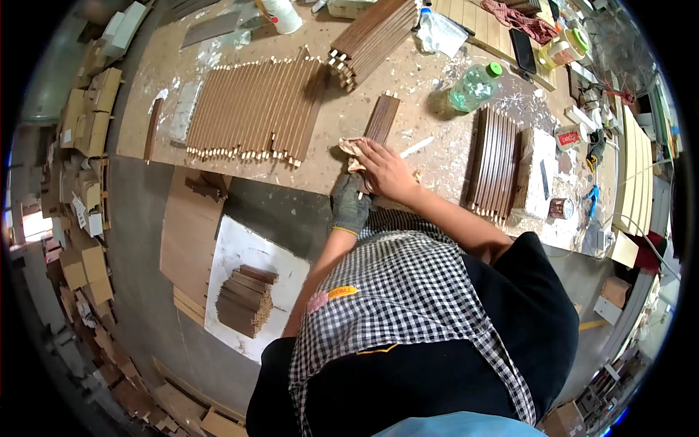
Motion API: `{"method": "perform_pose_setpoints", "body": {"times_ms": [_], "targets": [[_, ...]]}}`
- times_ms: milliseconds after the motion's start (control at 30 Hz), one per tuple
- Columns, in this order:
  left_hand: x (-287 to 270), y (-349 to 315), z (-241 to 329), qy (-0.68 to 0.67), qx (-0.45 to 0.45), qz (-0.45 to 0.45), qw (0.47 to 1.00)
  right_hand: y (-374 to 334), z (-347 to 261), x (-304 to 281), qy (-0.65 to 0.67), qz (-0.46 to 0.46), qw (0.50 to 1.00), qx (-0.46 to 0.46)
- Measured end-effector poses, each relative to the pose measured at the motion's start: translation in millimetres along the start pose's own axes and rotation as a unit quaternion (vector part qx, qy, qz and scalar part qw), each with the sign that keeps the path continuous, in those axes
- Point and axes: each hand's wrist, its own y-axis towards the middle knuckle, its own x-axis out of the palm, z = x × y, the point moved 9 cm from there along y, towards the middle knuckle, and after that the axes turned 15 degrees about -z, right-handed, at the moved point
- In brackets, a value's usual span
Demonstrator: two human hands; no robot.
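Observation:
My left hand (351, 207), in a grey glove with a yellow cuff, grips the near end of a dark brown wooden slat (383, 116) at the bench's front edge. Pale dowel ends stick out of the slat's far end. My bare right hand (389, 171) presses a crumpled tan piece of cloth or paper (352, 148) onto the slat; which of the two it is, I cannot tell. Its fingers hide the middle of the slat. Just right of the right hand lies a thin white strip (416, 146).
Dowelled slats lie in a wide row (255, 109), a tall stack (375, 40) and a right-hand group (493, 164) on the workbench (429, 175). A green-capped bottle (475, 87) stands behind. More slats (246, 300) rest on a white board (226, 255) below at left.

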Motion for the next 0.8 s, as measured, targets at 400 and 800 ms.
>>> {"method": "perform_pose_setpoints", "body": {"times_ms": [400, 800], "targets": [[-23.5, -10.2, -37.8, -0.614, 0.214, -0.169, 0.741, -4.2, -36.3, 22.4, -0.116, -0.092, 0.987, -0.067], [-10.1, -6.3, -27.4, -0.489, 0.026, 0.089, 0.867, -1.7, -14.5, -30.8, 0.116, 0.013, 0.992, -0.043]]}}
